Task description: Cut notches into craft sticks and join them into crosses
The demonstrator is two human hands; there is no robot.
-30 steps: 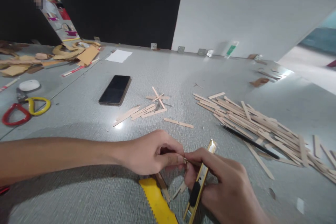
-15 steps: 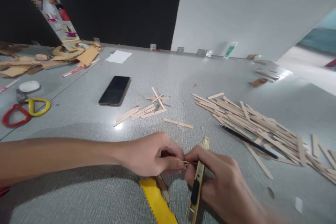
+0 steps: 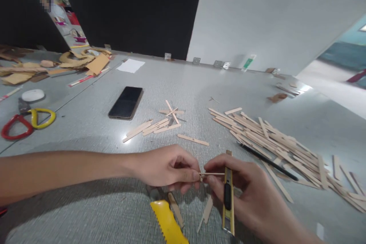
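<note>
Pinching a wooden stick (image 3: 213, 174), left fingers (image 3: 189, 175) sit beside right fingers (image 3: 216, 187) gripping a cutter (image 3: 228, 197).

The setting looks like a workshop or craft room: a grey worktable (image 3: 94, 183) carries a large heap of wooden craft sticks (image 3: 271, 141), a yellow-bodied utility knife (image 3: 228, 198), red-and-yellow-handled pliers (image 3: 30, 122) and torn cardboard scraps (image 3: 77, 61), with metal angle brackets (image 3: 196, 61) along the upright panels (image 3: 243, 11) behind.

Left hand (image 3: 168, 169) pinches a thin wooden stick (image 3: 212, 174); right hand (image 3: 246, 187) grips the yellow cutter (image 3: 228, 202) above the bench (image 3: 94, 213).
</note>
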